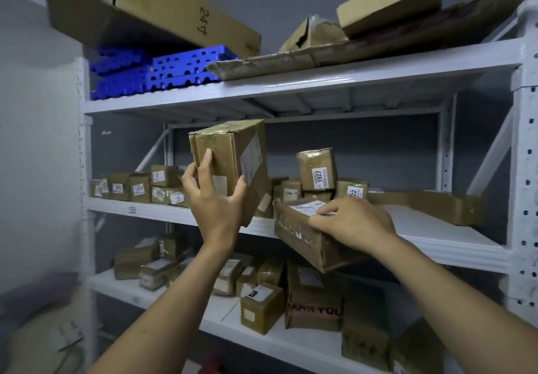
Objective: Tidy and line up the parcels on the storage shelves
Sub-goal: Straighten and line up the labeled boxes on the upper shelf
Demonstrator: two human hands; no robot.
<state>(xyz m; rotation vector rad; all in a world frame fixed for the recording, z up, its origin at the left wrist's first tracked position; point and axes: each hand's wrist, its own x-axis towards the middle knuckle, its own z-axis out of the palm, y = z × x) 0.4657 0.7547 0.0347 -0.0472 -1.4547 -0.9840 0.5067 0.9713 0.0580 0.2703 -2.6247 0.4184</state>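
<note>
Parcels first, from the left: a row of small parcels point(136, 187) sits at the left end of the middle shelf point(436, 228), about six, with one stacked on two others.

Next, the left hand point(214, 204) grips a tall box point(233, 158) from below. The fingers are on its left face and the thumb is on its right side, and the box is held up and tilted in front of the shelf edge.

Beside it a flat parcel point(302, 236) juts out over the shelf edge and slopes down toward the person. The right hand point(352, 225) is curled over its top and near side, gripping it.

Behind that hand stands a pile point(317, 169) of at least four small parcels. A single long parcel point(431, 204) lies farther right.

The likeliest trouble is the flat parcel. Much of it hangs off the shelf, so it would probably tip onto the lower shelf point(221, 309) if the right hand's grip slackened. The tall box rests on one hand only and could twist out of it. Pushing either one back carelessly could topple the pile, whose top parcel looks loosely perched.

Counted: two hands, each holding one parcel, and three shelf levels in view. The parcels on the lower shelf are too jumbled to count, though there are well over ten.
</note>
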